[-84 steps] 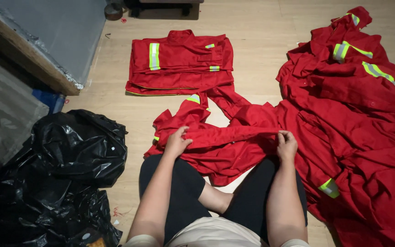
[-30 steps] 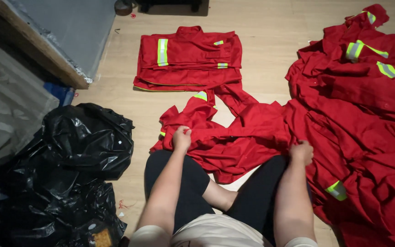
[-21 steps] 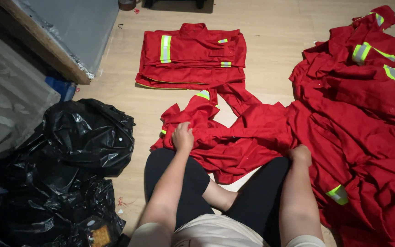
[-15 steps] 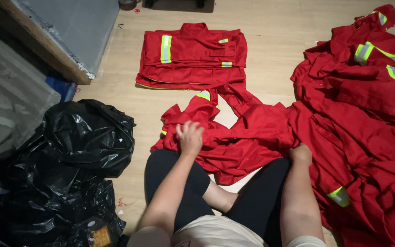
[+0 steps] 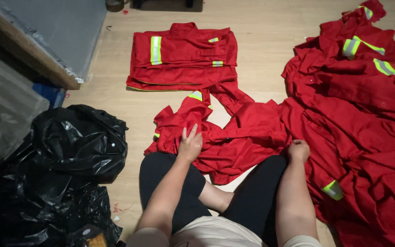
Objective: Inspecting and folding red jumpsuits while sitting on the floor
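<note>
You are sitting beside the big heap of red garments [image 5: 362, 128], spreading one crumpled red jacket [image 5: 234, 132] over your knees for folding; next it probably needs flattening. Your left hand [image 5: 189, 145] is pressing on it, fingers loosely spread. Your right hand [image 5: 298, 150] is gripping its cloth, fist closed.

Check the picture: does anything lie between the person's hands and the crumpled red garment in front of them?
Nothing visible does. The left hand rests flat on the crumpled red garment, and the right hand is closed on its edge beside the red pile.
</note>
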